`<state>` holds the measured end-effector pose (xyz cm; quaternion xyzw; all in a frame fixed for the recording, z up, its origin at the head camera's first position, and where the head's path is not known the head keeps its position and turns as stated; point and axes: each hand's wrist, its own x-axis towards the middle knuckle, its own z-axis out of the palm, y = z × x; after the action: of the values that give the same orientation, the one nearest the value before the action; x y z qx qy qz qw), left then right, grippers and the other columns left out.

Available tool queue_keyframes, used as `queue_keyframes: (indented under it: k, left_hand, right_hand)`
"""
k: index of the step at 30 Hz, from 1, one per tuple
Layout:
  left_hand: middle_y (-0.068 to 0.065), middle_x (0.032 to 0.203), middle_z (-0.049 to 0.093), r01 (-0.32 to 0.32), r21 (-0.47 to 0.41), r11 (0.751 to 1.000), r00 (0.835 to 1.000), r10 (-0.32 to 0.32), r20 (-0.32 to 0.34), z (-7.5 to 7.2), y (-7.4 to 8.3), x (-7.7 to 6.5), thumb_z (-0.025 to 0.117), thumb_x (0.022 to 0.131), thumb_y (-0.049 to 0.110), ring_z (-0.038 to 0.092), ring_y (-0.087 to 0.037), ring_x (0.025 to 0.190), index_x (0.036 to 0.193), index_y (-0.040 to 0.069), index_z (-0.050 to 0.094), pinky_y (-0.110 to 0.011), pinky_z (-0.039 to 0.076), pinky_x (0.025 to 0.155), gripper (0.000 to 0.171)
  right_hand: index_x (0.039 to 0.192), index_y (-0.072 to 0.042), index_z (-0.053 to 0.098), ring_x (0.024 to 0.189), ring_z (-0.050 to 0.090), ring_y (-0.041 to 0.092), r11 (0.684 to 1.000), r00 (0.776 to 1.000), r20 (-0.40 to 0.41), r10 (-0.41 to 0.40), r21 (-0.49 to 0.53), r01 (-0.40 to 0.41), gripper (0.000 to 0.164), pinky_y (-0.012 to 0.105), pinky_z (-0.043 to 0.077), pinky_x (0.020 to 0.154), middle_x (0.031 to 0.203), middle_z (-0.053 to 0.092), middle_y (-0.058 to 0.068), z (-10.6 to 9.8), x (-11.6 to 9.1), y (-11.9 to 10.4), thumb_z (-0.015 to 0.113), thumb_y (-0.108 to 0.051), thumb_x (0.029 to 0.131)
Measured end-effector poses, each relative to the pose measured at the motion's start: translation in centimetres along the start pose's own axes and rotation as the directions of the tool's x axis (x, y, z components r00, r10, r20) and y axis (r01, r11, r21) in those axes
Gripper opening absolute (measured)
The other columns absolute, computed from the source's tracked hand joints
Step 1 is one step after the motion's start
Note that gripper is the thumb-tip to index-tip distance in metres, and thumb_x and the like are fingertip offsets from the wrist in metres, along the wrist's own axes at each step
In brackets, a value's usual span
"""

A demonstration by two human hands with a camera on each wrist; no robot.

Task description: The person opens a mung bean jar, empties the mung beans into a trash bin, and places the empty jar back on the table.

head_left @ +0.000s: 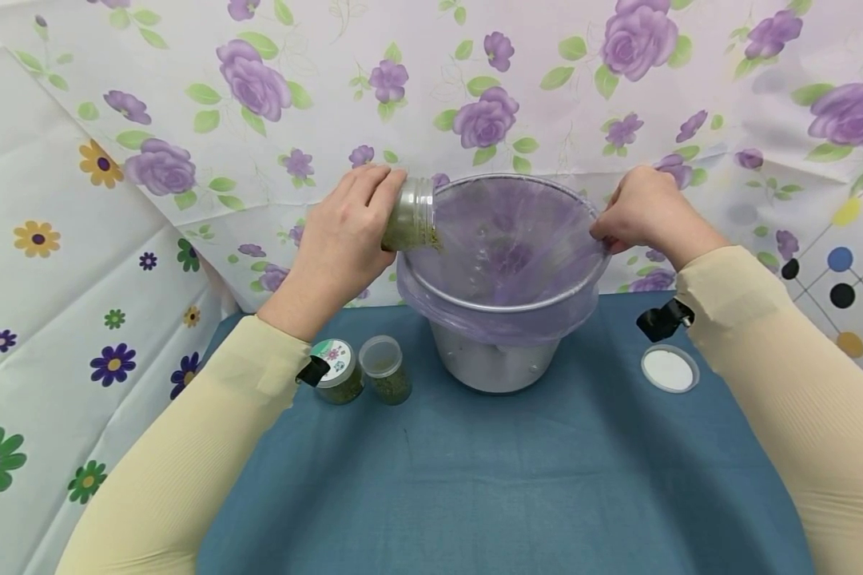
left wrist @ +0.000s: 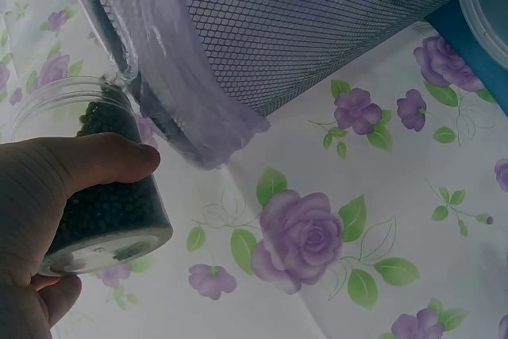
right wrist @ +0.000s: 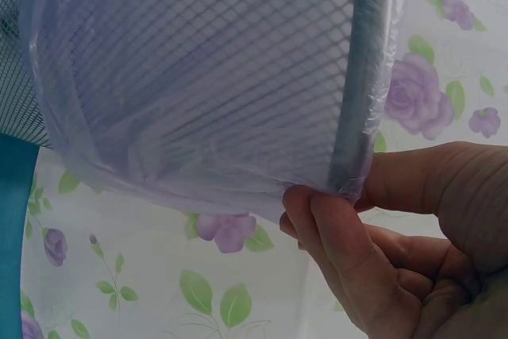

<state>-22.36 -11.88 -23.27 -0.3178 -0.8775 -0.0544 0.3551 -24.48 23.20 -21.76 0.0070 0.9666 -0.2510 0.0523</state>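
My left hand [head_left: 348, 228] grips a clear plastic jar [head_left: 411, 209], tipped on its side with its open mouth at the left rim of a mesh waste bin [head_left: 492, 363]. Small green beans [left wrist: 111, 208], like mung beans, lie in the jar, and some reach its mouth. A thin purple plastic bag [head_left: 571, 317] lines the bin and folds down outside around the rim. On the right, my right hand [head_left: 647, 209] pinches the bag's edge at the metal rim [right wrist: 361, 117] between thumb and fingers. The bin stands upright; the bag's bottom is hidden.
Left of the bin stand a jar with a printed lid [head_left: 334, 361] and a clear lidded container [head_left: 387, 371], both holding greenish contents. A white round lid [head_left: 669, 370] lies at the right on the blue cloth [head_left: 503, 479]. Flowered sheeting [head_left: 431, 96] hangs close behind the bin.
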Motion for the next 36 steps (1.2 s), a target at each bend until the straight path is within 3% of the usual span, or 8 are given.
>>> queue_keyframes:
  k: [36]
  left_hand:
    - [-0.015,0.128,0.054,-0.005,0.002,1.0,1.0,0.005,0.018,-0.25,0.4,0.28,0.082,0.059,0.007,0.048,-0.03,0.124,0.131,0.004,0.049,-0.043,0.048,0.098,0.079]
  right_hand:
    - [0.073,0.004,0.073,0.055,0.068,0.02,1.0,1.0,-0.003,-0.015,0.011,0.015,0.023,0.029,0.052,0.051,0.057,0.068,0.007,0.06,-0.05,0.06,0.066,-0.018,0.075]
